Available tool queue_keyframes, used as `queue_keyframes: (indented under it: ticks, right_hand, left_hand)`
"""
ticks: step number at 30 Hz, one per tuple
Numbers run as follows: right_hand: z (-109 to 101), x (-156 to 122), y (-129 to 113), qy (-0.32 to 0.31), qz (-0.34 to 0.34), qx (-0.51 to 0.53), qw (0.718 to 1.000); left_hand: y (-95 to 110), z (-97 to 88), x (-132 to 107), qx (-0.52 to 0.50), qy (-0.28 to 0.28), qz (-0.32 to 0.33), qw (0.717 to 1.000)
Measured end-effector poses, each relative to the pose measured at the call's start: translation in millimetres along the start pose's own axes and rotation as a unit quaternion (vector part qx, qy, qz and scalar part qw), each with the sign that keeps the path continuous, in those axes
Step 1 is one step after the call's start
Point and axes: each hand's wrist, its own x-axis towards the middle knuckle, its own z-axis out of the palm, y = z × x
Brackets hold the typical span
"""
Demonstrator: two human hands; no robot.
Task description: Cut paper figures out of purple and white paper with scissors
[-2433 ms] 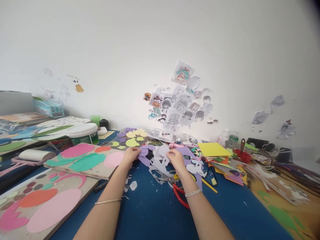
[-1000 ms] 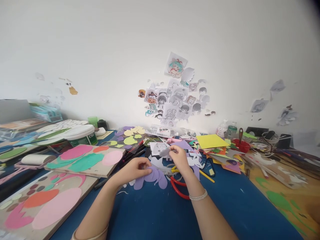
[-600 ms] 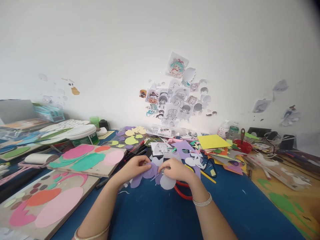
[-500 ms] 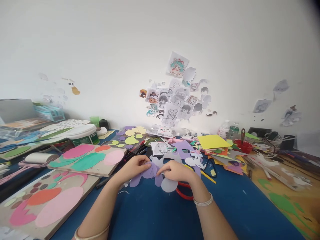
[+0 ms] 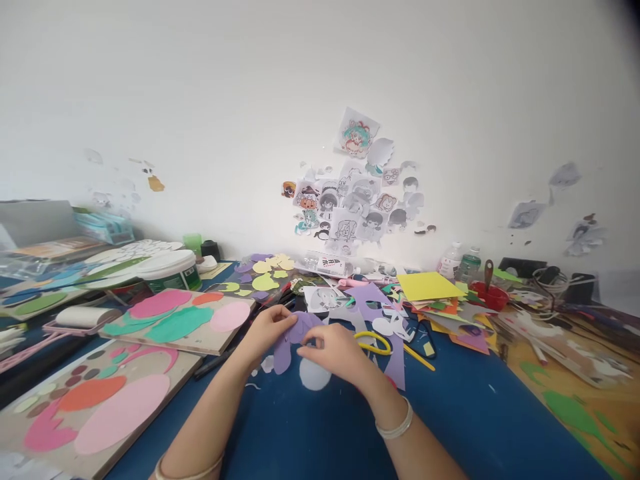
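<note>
My left hand (image 5: 270,333) pinches a purple paper cutout (image 5: 300,327) with long lobes. One purple lobe hangs below its fingers. Close on its right, my right hand (image 5: 333,347) is closed, thumb and forefinger curled together at the cutout's edge. A pale grey paper circle (image 5: 315,375) shows under the right hand's fingers and appears held there; its upper edge is hidden. Beside the right wrist lies a yellow scissors handle (image 5: 375,343). A bit of a red handle (image 5: 392,382) peeks out from behind the forearm. Small white scraps (image 5: 268,364) lie below the left hand.
Boards with coloured cutouts (image 5: 145,393) stand at left, behind them a white tub (image 5: 173,270). Purple offcuts (image 5: 370,300) and paper drawings (image 5: 323,298) fill the back middle. Right are a yellow paper stack (image 5: 430,287), a yellow pencil (image 5: 419,358) and a red bowl (image 5: 493,295).
My right hand has moved left, and the grey circle has shifted left with it. The purple cutout has turned and risen slightly. The yellow handle has come into view; the red one is mostly covered.
</note>
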Motion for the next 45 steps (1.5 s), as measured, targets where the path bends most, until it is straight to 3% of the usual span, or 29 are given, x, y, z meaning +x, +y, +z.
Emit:
queue_keyframes:
  ticks: [3, 8, 14, 21, 26, 30, 34, 39, 42, 45]
  right_hand:
    - [21.5, 4.5, -6.7, 0.103, 0.044, -0.084, 0.990]
    - [37.6, 7.9, -8.1, 0.136, 0.059, -0.153, 0.977]
    - [36.1, 7.8, -6.6, 0.123, 0.064, -0.176, 0.975]
    - [33.0, 11.0, 2.8, 0.092, 0.075, -0.137, 0.983]
    - [29.1, 9.0, -0.2, 0.092, 0.038, -0.219, 0.971]
    - [26.9, 5.8, -3.0, 0.096, -0.001, -0.273, 0.957]
    - [26.1, 4.5, -1.4, 0.119, -0.005, -0.254, 0.960]
    - [22.8, 6.1, -0.6, 0.104, 0.000, -0.228, 0.968]
    - [18.8, 6.5, -1.2, 0.096, 0.013, -0.216, 0.972]
    - [16.2, 3.9, -0.1, 0.078, 0.025, -0.186, 0.979]
  left_hand:
    - [-1.4, 6.9, 0.5, -0.074, 0.024, -0.005, 0.997]
    - [2.0, 12.7, -2.1, -0.141, -0.011, -0.026, 0.990]
    - [4.3, 12.7, -2.9, -0.149, -0.005, -0.035, 0.988]
    - [0.6, 14.5, -1.2, -0.080, -0.016, -0.008, 0.997]
    - [-2.9, 16.5, -0.4, -0.020, 0.012, 0.019, 1.000]
    - [-2.2, 19.3, -2.0, -0.043, -0.023, 0.013, 0.999]
    - [1.1, 19.8, -4.2, -0.087, -0.026, -0.011, 0.996]
    - [3.6, 18.6, -5.7, -0.099, -0.031, -0.013, 0.995]
    - [3.2, 15.1, -4.9, -0.089, -0.011, -0.002, 0.996]
    - [0.9, 8.0, -1.4, -0.077, 0.053, 0.011, 0.996]
